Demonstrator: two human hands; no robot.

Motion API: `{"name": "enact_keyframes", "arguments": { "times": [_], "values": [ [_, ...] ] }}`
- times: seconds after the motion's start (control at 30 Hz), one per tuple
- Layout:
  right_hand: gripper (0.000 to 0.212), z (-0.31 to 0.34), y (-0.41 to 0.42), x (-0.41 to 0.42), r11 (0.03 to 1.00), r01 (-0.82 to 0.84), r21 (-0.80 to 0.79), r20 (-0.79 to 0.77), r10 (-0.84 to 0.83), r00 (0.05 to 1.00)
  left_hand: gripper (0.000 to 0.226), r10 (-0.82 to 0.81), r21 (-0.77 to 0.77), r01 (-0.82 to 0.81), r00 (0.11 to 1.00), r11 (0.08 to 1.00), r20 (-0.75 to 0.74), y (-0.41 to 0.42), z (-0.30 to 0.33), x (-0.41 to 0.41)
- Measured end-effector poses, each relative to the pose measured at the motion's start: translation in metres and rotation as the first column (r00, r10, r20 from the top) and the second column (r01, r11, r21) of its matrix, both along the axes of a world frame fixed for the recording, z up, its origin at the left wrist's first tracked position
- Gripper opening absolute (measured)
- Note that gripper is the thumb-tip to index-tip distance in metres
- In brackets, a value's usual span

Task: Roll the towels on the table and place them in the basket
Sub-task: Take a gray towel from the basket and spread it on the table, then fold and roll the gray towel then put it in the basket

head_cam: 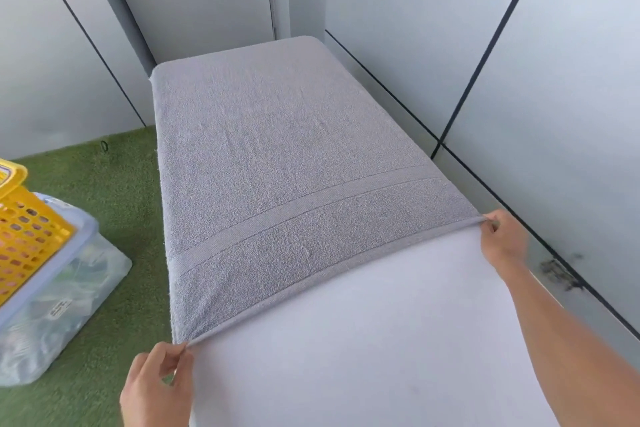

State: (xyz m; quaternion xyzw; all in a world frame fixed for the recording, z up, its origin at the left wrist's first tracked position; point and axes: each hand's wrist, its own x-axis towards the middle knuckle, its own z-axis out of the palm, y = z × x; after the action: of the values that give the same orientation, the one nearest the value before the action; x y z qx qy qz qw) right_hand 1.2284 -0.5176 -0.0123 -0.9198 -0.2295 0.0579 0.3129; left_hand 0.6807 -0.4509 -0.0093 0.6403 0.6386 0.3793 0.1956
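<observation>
Two bare hands pinch the near corners of a grey terry towel with a woven band across it. The towel lies flat and unrolled on a white table, covering its far part and reaching the far edge. The left hand has thumb and fingers closed on the near left corner at the table's left edge; the right hand has its fingers curled round the near right corner at the right edge. The near hem sags toward the far side between the two hands.

Pale wall panels with dark seams stand close along the table's right side and behind it. Left of the table, on green artificial turf, sits a clear plastic storage box with a pale blue rim, its contents too blurred to tell. A yellow perforated plastic basket rests on top of that box; its inside is out of view.
</observation>
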Motion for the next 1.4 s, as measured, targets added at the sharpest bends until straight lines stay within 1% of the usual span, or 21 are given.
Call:
{"name": "enact_keyframes", "arguments": {
  "times": [0.07, 0.2, 0.3, 0.4, 0.47, 0.57, 0.7, 0.77, 0.83, 0.9, 0.97, 1.03, 1.07, 1.13, 1.23, 1.4],
  "values": [
    [0.017, 0.001, -0.028, -0.003, 1.000, -0.004, 0.007, -0.003, 0.004, 1.000, 0.003, 0.007, -0.011, -0.007, 1.000, 1.000, 0.013, -0.025, 0.002, -0.003],
    [0.016, 0.004, -0.079, -0.011, 1.000, -0.009, 0.013, -0.024, 0.009, 1.000, 0.005, 0.036, 0.001, -0.036, 0.999, 0.999, 0.008, -0.080, 0.002, -0.006],
    [0.016, 0.009, -0.117, -0.019, 1.000, -0.014, 0.005, -0.019, 0.014, 1.000, 0.026, 0.093, -0.049, -0.092, 0.996, 0.995, 0.005, -0.123, -0.001, -0.008],
    [0.015, 0.013, -0.146, -0.023, 0.998, -0.061, -0.005, 0.002, 0.061, 0.998, 0.034, 0.143, -0.096, -0.143, 0.990, 0.985, -0.005, -0.166, -0.004, -0.011],
    [0.014, 0.013, -0.165, -0.020, 0.996, -0.076, -0.036, -0.004, 0.076, 0.997, 0.031, 0.156, -0.128, -0.157, 0.988, 0.979, -0.019, -0.189, -0.002, -0.013],
    [0.014, 0.013, -0.190, -0.015, 0.988, -0.144, -0.054, -0.032, 0.142, 0.989, 0.016, 0.131, -0.201, -0.139, 0.990, 0.970, -0.051, -0.215, 0.009, -0.013],
    [0.026, 0.028, -0.205, -0.012, 0.944, -0.290, -0.158, -0.090, 0.279, 0.956, 0.006, 0.071, -0.299, -0.092, 0.994, 0.950, -0.079, -0.223, 0.030, -0.003],
    [0.032, 0.033, -0.206, -0.012, 0.896, -0.392, -0.210, -0.053, 0.390, 0.919, 0.008, 0.016, -0.252, -0.071, 0.976, 0.965, -0.216, -0.221, 0.036, 0.006],
    [0.038, 0.035, -0.206, -0.013, 0.823, -0.497, -0.275, 0.026, 0.523, 0.852, 0.020, -0.050, -0.210, -0.023, 0.940, 0.977, -0.336, -0.218, 0.038, 0.019],
    [0.038, 0.035, -0.205, -0.013, 0.765, -0.563, -0.312, 0.069, 0.610, 0.790, 0.026, -0.131, -0.242, 0.034, 0.908, 0.970, -0.398, -0.217, 0.038, 0.035],
    [0.036, 0.036, -0.204, -0.012, 0.739, -0.584, -0.335, 0.082, 0.640, 0.764, 0.034, -0.210, -0.281, 0.089, 0.875, 0.956, -0.436, -0.217, 0.034, 0.048],
    [0.032, 0.038, -0.204, -0.009, 0.727, -0.590, -0.350, 0.081, 0.651, 0.755, 0.043, -0.208, -0.287, 0.071, 0.852, 0.955, -0.481, -0.218, 0.032, 0.057],
    [0.029, 0.037, -0.203, -0.006, 0.721, -0.599, -0.349, 0.081, 0.660, 0.747, 0.044, -0.186, -0.290, 0.043, 0.854, 0.956, -0.486, -0.218, 0.031, 0.059],
    [0.021, 0.039, -0.200, -0.001, 0.710, -0.614, -0.346, 0.089, 0.676, 0.732, 0.043, -0.137, -0.280, -0.008, 0.860, 0.960, -0.492, -0.217, 0.034, 0.062],
    [0.011, 0.040, -0.198, 0.001, 0.697, -0.637, -0.330, 0.105, 0.697, 0.709, 0.039, -0.120, -0.275, -0.031, 0.849, 0.961, -0.515, -0.215, 0.036, 0.061],
    [0.010, 0.038, -0.200, 0.008, 0.687, -0.659, -0.307, 0.120, 0.714, 0.689, 0.034, -0.110, -0.298, -0.040, 0.875, 0.954, -0.471, -0.212, 0.039, 0.059]
  ]
}}
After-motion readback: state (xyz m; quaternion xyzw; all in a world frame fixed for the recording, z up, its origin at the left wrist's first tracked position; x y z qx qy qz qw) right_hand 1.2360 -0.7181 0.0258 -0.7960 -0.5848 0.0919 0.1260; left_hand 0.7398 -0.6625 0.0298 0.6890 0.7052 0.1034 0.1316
